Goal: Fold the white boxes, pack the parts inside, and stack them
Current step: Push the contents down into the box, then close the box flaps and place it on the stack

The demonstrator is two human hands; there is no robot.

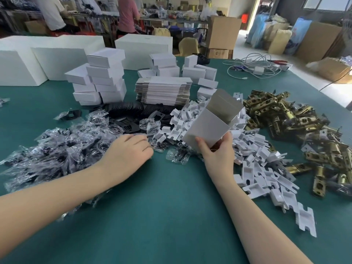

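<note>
Right grip [219, 149] is holding the box [211, 122] mouth-up; left grip [129, 149], fingers curling, is reaching bagged parts [152, 126] left of the box.

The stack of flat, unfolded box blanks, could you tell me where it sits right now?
In the head view, the stack of flat blanks sits mid-table, behind the black plates, between stacked folded boxes on its left and loose ones on its right.
</note>
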